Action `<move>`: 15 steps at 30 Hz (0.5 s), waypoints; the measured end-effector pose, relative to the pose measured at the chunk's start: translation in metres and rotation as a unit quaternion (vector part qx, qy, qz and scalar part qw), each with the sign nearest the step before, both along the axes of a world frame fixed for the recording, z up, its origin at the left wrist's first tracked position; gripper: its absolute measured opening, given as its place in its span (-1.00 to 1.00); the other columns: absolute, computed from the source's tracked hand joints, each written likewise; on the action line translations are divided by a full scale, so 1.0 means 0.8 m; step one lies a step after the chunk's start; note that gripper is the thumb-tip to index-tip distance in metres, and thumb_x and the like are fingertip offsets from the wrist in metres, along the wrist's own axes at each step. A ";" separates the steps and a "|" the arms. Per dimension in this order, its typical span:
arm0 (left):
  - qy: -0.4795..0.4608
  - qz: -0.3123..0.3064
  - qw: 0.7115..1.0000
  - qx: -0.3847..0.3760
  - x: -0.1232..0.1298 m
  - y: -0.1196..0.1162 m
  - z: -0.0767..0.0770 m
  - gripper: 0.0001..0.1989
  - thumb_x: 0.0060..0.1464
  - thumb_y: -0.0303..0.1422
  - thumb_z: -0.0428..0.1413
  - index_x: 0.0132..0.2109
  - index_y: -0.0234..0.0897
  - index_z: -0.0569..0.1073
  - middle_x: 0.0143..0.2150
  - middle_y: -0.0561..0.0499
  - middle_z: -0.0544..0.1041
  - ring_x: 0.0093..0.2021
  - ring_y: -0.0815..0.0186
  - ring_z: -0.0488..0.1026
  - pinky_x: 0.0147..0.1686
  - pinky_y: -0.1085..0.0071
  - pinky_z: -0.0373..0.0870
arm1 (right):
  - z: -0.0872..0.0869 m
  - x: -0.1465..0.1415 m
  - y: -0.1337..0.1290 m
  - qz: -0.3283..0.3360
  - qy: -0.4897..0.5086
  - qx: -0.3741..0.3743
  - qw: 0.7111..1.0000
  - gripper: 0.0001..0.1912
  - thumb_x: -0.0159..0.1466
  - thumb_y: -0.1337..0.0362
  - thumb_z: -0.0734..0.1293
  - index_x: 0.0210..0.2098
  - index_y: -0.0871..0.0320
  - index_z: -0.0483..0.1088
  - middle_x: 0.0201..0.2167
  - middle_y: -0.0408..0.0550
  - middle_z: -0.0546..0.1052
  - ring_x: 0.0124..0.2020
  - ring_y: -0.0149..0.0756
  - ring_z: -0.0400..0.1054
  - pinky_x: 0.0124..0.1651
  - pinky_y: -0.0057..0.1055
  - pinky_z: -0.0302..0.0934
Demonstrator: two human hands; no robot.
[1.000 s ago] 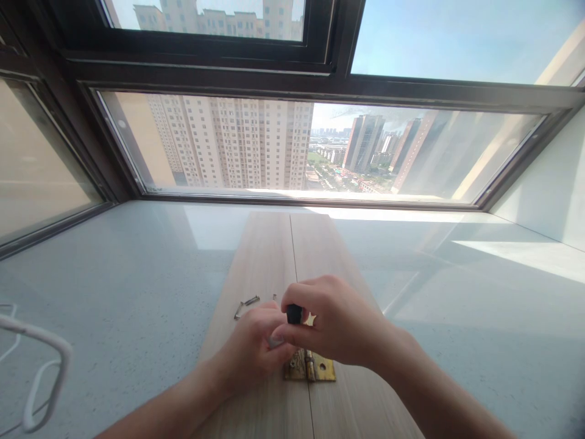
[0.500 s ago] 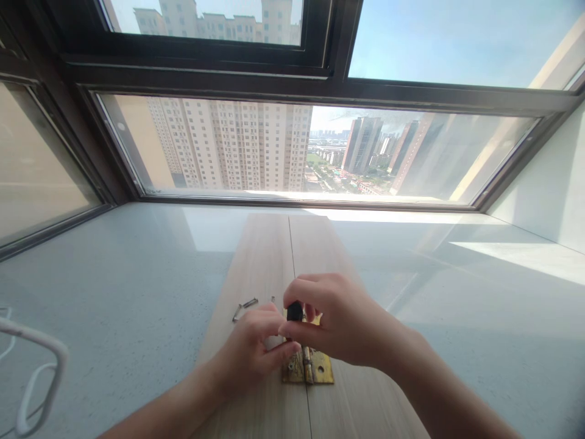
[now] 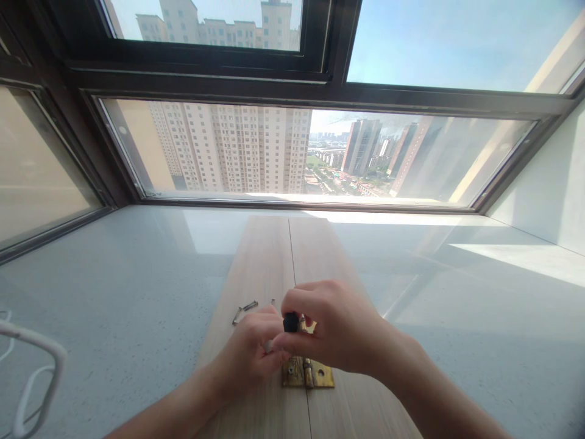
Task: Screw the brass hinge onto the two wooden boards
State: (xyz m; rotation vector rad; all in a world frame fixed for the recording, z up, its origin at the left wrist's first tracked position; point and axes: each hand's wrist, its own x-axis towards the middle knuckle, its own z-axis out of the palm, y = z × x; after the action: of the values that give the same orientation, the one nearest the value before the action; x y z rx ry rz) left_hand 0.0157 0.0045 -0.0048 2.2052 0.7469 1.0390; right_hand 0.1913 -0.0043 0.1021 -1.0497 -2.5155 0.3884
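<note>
My right hand is closed around the black handle of a screwdriver, seen almost end-on above a brass hinge. The tool's tip is hidden beneath my hands. My left hand is pinched right beside it, its fingertips touching or nearly touching my right fingers; what they hold, if anything, is hidden. The worn, stained hinge lies over the seam between two pale wooden boards. A screw sits in its lower left hole, while the lower right hole shows no screw. My hands cover the hinge's upper part.
Several loose screws lie on the left board, left of the hinge. Under the boards is a speckled pale sill. A white bent frame stands at the lower left. Dark-framed windows close off the back.
The screwdriver handle has shifted slightly left and down, with my right hand turning along with it. My left fingertips have drawn back a little from the hinge.
</note>
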 end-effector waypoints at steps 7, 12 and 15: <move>-0.006 -0.007 1.000 -0.005 0.000 -0.001 0.005 -0.84 -0.02 -0.58 0.05 -0.39 -0.27 0.48 -0.35 0.00 0.55 -0.26 0.24 0.46 -0.22 0.38 0.33 | 0.004 0.004 -0.003 0.057 0.049 -0.023 0.997 -0.81 0.18 0.45 0.35 -0.21 0.17 0.50 -0.36 -0.13 0.52 -0.40 -0.39 0.35 -0.36 -0.47 0.12; 0.001 0.011 1.000 0.008 0.000 -0.001 -0.002 -0.85 0.01 -0.51 0.05 -0.49 -0.27 0.35 -0.45 0.02 0.49 -0.35 0.28 0.38 -0.31 0.40 0.28 | 0.001 0.001 -0.001 -0.011 -0.004 0.017 1.000 -0.85 0.14 0.28 0.46 -0.39 0.21 0.44 -0.49 -0.18 0.46 -0.51 -0.42 0.25 -0.47 -0.46 -0.01; 0.006 0.011 1.000 0.018 0.000 -0.001 -0.003 -0.83 0.00 -0.50 0.04 -0.53 -0.27 0.32 -0.48 0.02 0.45 -0.38 0.27 0.36 -0.34 0.39 0.26 | 0.003 -0.001 -0.003 -0.024 -0.024 0.030 0.999 -0.78 0.13 0.18 0.47 -0.40 0.20 0.43 -0.50 -0.18 0.46 -0.53 -0.41 0.21 -0.49 -0.45 -0.07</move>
State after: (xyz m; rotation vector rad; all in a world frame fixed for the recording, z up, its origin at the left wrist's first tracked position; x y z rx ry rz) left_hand 0.0160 0.0037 -0.0070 2.2388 0.7657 1.0594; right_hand 0.1907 -0.0067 0.1043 -1.1064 -2.5224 0.2758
